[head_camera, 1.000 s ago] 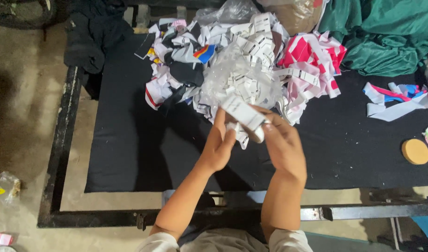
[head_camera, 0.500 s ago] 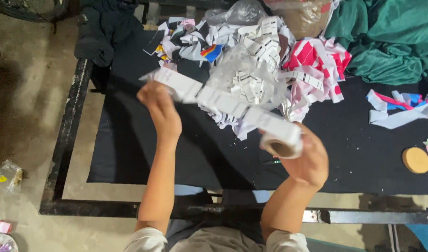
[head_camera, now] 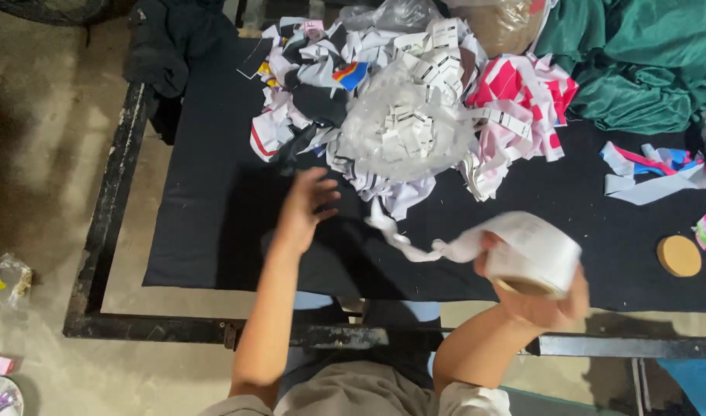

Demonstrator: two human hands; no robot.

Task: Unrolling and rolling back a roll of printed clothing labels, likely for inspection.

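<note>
Left hand (head_camera: 307,206) now off the strip, fingers spread and empty; right hand (head_camera: 539,296) gripping white tape roll (head_camera: 534,254).

We note a white label tape roll (head_camera: 536,254), blurred, gripped in the right hand (head_camera: 539,296), its brown core opening facing down toward the palm. A twisted white strip (head_camera: 414,245) trails from it leftward, ending just right of the open, empty left hand (head_camera: 307,208).
</note>
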